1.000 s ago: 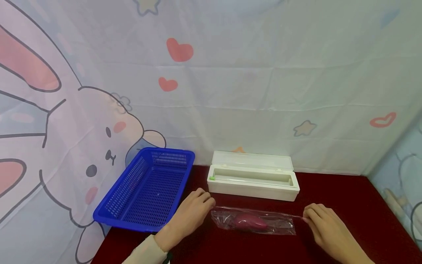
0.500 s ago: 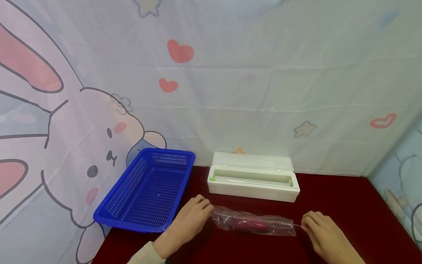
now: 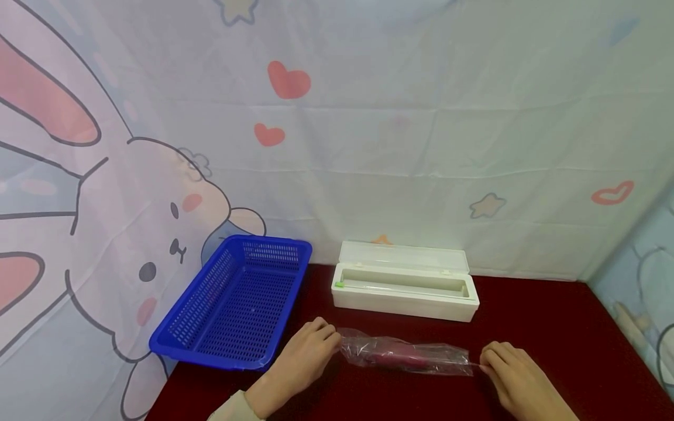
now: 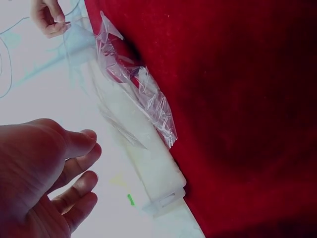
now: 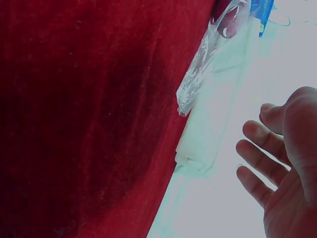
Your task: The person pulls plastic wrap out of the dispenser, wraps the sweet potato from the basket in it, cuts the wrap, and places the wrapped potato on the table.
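Note:
A sheet of clear plastic wrap (image 3: 447, 358) lies folded over a dark pink, rounded oblong thing (image 3: 402, 355) on the red cloth. At the wrap's left end, my left hand (image 3: 310, 351) pinches its edge between thumb and fingers. My right hand (image 3: 518, 374) is just off the right end and pinches a thin stretched corner of the wrap. The left wrist view shows that corner held at the right fingertips (image 4: 66, 25). Through the crinkled film, the pink thing shows only in part. Behind both hands stands a white plastic wrap dispenser (image 3: 402, 308), its lid raised.
A blue slotted basket (image 3: 184, 355) stands at the left, close to my left forearm. Inside the dispenser lies a roll, with a green slider (image 3: 339, 285) at its left end. A printed cloth backdrop (image 3: 389, 146) rises behind the table.
Both hands have come slightly down toward me. The wrap's far edge, earlier stretched between the hands, now lies lower over the pink thing.

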Tool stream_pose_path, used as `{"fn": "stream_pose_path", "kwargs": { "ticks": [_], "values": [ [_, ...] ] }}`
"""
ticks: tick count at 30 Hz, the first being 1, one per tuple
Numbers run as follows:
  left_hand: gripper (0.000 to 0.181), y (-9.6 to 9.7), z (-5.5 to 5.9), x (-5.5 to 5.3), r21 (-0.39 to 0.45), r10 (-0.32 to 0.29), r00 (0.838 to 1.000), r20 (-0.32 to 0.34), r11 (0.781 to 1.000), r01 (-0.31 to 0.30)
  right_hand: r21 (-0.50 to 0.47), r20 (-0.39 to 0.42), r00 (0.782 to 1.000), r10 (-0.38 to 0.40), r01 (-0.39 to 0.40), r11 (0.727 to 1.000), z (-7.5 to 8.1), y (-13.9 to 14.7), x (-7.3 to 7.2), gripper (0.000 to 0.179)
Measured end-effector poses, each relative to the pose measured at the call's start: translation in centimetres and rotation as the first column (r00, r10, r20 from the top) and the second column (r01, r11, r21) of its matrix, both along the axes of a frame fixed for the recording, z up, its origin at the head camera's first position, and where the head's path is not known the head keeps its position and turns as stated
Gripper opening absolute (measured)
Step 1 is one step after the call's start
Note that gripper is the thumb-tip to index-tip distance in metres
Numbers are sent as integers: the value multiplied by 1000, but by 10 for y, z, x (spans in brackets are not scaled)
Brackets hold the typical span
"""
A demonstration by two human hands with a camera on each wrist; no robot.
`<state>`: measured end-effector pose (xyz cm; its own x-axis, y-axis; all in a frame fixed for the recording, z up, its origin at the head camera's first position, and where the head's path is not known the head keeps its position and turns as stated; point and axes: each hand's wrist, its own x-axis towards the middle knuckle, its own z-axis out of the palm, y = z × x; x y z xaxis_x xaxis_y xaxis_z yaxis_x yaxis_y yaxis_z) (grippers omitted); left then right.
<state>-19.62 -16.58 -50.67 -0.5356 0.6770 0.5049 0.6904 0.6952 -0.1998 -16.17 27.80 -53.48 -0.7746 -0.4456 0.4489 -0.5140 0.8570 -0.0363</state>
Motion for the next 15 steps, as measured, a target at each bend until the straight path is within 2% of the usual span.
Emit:
{"fn": "stream_pose_path", "kwargs": {
  "ticks": [8, 15],
  "values": [
    [15, 0, -4, 3, -28, 18, 999, 44, 999, -16, -6, -39, 997, 73, -73, 997, -9, 3, -1, 34],
    [16, 0, -9, 4, -43, 19, 998, 67, 999, -16, -3, 16, 998, 53, -53, 999, -12, 1, -1, 34]
  ]
}}
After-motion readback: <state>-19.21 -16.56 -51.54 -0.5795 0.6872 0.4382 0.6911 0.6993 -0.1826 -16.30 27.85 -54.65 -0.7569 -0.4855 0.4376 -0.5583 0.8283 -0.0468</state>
